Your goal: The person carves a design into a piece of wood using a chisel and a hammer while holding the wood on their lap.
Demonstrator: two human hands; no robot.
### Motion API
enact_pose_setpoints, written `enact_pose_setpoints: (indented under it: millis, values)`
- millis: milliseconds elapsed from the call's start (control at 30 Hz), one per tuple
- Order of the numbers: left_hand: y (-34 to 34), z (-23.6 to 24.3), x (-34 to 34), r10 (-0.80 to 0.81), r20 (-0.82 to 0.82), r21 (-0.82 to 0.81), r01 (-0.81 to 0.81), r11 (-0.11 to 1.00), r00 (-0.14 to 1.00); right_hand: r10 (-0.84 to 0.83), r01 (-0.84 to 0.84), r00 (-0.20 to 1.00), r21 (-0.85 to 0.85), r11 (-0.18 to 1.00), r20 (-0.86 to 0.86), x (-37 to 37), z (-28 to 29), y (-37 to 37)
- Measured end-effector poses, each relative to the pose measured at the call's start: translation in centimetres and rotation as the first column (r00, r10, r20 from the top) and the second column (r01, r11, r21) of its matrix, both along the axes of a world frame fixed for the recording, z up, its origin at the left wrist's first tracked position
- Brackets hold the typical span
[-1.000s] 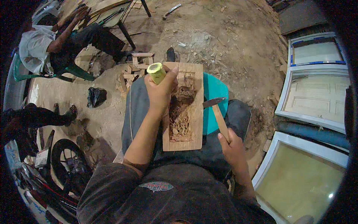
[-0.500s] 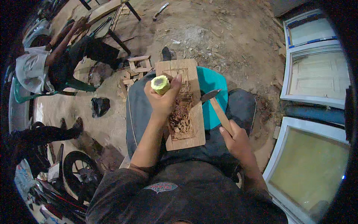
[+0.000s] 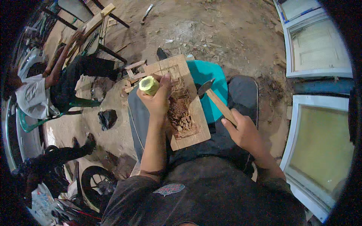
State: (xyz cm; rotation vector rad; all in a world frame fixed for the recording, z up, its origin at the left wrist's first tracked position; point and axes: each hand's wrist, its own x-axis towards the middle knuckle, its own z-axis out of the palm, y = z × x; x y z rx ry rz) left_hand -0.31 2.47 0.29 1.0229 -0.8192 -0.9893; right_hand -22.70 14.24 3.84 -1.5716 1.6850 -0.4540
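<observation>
A wooden board rests tilted across my lap, with a carved rectangular recess full of chips and shavings. My left hand is closed around a yellow tool handle over the board's left side; the tool's lower end is hidden. My right hand grips the pale wooden shaft of a hammer. Its dark metal head is beside the board's right edge, over a turquoise flat surface that shows between my grey-clad legs.
Another person sits on a green chair at left, arms raised toward planks. A second person's legs, motorbike parts and a black bag lie lower left. Wood offcuts are beyond my knees; white framed panes line the right.
The board is more tilted, its far end swung left. The hammer head has risen slightly in the picture, still beside the board. Both hands keep their grips, and the whole view has shifted.
</observation>
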Motion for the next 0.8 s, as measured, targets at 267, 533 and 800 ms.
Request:
enact_pose_setpoints:
  millis: [267,533,800]
  values:
    - [-0.4,0.5,0.0,-0.054,0.026,0.016,0.054,0.998,0.998,0.014,-0.013,1.0,-0.037,0.999,0.013,-0.4,-0.3,0.6]
    - [0.0,0.2,0.6,0.013,-0.131,-0.049,-0.02,0.999,0.991,0.019,-0.016,0.998,0.063,0.998,-0.056,0.1,-0.3,0.4]
    - [0.0,-0.6,0.9,-0.088,-0.224,-0.076,0.072,0.995,0.971,0.104,-0.076,0.981,0.168,0.983,-0.162,0.1,-0.2,-0.1]
